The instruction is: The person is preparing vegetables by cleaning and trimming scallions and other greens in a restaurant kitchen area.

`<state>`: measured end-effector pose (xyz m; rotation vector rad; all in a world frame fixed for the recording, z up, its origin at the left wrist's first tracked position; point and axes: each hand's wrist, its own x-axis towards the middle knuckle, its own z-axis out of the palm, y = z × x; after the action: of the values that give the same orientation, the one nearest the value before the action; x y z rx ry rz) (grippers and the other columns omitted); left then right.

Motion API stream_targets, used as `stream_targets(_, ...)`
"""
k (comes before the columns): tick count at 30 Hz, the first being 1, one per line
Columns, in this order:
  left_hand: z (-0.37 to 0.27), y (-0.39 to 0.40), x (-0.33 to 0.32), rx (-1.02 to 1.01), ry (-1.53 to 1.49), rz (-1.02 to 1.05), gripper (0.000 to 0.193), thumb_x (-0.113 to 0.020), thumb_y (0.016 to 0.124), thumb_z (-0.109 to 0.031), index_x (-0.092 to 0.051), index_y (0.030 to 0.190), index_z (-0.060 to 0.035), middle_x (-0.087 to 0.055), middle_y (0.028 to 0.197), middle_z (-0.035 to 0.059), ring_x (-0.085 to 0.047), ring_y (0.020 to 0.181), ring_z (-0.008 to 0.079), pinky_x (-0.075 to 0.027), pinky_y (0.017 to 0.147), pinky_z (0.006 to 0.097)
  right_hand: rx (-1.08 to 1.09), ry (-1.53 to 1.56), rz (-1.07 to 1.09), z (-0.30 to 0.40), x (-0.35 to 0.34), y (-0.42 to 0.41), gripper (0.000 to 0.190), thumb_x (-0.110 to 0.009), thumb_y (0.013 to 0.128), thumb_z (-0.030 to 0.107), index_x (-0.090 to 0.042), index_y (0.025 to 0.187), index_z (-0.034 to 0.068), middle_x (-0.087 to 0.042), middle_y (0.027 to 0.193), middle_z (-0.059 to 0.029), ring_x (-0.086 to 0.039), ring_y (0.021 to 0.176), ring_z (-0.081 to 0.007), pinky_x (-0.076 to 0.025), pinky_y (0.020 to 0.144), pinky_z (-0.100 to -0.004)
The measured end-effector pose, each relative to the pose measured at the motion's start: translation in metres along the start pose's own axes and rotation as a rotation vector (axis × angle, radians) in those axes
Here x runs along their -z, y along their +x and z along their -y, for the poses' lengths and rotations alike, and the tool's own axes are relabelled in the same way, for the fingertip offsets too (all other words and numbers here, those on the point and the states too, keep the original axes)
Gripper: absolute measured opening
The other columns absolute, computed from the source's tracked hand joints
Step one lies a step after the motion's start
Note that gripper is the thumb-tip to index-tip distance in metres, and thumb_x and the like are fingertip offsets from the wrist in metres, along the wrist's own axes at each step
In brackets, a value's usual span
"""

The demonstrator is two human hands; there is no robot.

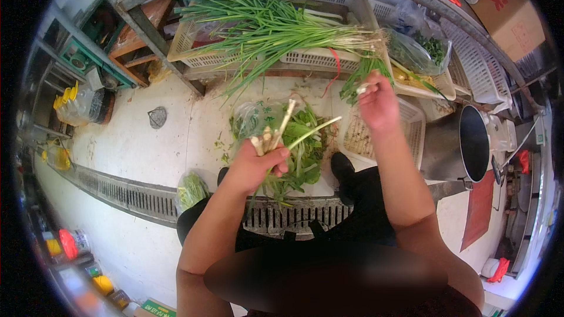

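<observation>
Several scallion stalks (286, 119) are bunched in my left hand (260, 163), their pale ends pointing up and one thinner stalk slanting right. Above the white crate on the floor, my right hand (379, 101) is raised with its fingers curled. A small whitish piece (362, 88) shows at its fingertips, too blurred to name. Beyond both hands, a large bundle of scallions (282, 31) lies across a plastic crate (321, 58), roots to the right. Leafy green scraps (304, 145) lie on the floor beneath my left hand, beside a clear plastic bag (255, 116) bearing writing.
A floor drain grate (299, 215) runs by my feet. To the right stand a low white crate (412, 125) and a deep metal pot (445, 149). A bagged vegetable (192, 189) sits left of my leg. A metal shelf frame (169, 48) borders the crates.
</observation>
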<state>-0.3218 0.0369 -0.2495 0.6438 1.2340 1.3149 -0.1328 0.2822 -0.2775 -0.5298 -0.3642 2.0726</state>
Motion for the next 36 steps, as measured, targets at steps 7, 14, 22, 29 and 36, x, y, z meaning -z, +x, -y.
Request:
stream_targets(7, -0.006, -0.008, 0.015, -0.031, -0.028, -0.143, 0.011, -0.062, 0.085, -0.007, -0.059, 0.089, 0.0030, -0.062, 0.068, 0.0106, -0.057, 0.058, 0.0167, -0.045, 0.053, 0.0283, 0.110, -0.366, 0.039, -0.011, -0.016, -0.019, 0.009, -0.053, 0.088, 0.009, -0.055, 0.097, 0.006, -0.057, 0.073, -0.0026, -0.050, 0.057, -0.0104, -0.044, 0.054, -0.0234)
stream_targets(14, -0.001, -0.006, 0.014, -0.075, -0.050, -0.123, 0.012, -0.061, 0.086, -0.009, -0.060, 0.091, 0.0022, -0.062, 0.070, 0.0102, -0.057, 0.060, 0.0165, -0.045, 0.054, 0.0288, -0.264, -1.307, 0.329, -0.039, -0.033, -0.046, 0.023, -0.054, 0.087, 0.007, -0.060, 0.108, 0.002, -0.066, 0.095, -0.0070, -0.055, 0.059, -0.0091, -0.043, 0.049, -0.0231)
stream_targets(22, 0.006, 0.004, 0.003, -0.068, -0.032, -0.072, 0.015, -0.061, 0.087, -0.012, -0.059, 0.094, 0.0018, -0.062, 0.075, 0.0091, -0.058, 0.064, 0.0155, -0.046, 0.057, 0.0274, -0.399, -0.974, 0.582, -0.068, -0.033, -0.063, 0.025, -0.059, 0.087, 0.008, -0.062, 0.110, 0.001, -0.066, 0.092, -0.0045, -0.051, 0.058, -0.0074, -0.043, 0.053, -0.0212)
stream_targets(29, 0.009, 0.007, -0.004, -0.060, -0.058, -0.106, 0.014, -0.067, 0.081, -0.005, -0.059, 0.091, 0.0018, -0.062, 0.076, 0.0072, -0.060, 0.066, 0.0146, -0.047, 0.057, 0.0262, -0.381, -0.930, 0.457, -0.069, -0.039, -0.067, 0.014, -0.065, 0.085, 0.016, -0.066, 0.090, 0.003, -0.065, 0.078, -0.0003, -0.051, 0.059, -0.0054, -0.041, 0.053, -0.0201)
stream_targets(36, 0.012, 0.008, -0.003, -0.091, 0.097, -0.134, 0.014, -0.069, 0.080, -0.006, -0.060, 0.089, 0.0005, -0.060, 0.073, 0.0041, -0.056, 0.062, 0.0112, -0.044, 0.056, 0.0236, -0.339, -0.929, 0.310, -0.068, -0.035, -0.062, 0.017, -0.060, 0.089, 0.017, -0.062, 0.078, 0.003, -0.061, 0.069, -0.0018, -0.051, 0.055, -0.0072, -0.038, 0.051, -0.0205)
